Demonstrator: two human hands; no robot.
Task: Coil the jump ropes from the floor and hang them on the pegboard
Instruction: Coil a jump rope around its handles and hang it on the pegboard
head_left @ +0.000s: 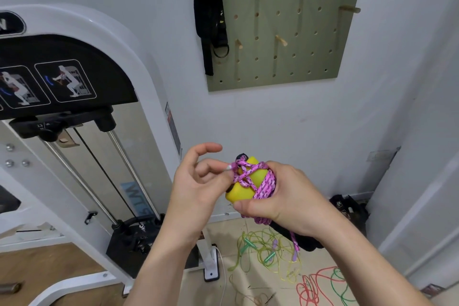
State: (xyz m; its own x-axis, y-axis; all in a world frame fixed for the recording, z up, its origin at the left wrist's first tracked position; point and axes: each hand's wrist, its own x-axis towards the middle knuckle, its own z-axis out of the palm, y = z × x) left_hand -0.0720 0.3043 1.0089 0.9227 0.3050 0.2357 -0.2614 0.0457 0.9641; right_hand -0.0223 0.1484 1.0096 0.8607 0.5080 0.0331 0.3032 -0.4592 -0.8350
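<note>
Pink jump rope (pixel 267 182) wound on yellow handles (pixel 242 192): right hand (pixel 283 196) fingers clamp the bundle, left hand (pixel 198 181) fingers pinch its end.

A home gym: a cable weight machine (pixel 74 112) at left, a pegboard (pixel 285 32) with a hanging strap (pixel 211 15) at top.

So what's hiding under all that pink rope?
Yellow handles show beneath the pink rope wraps. The right hand covers the far side, so that part is hidden.
</note>
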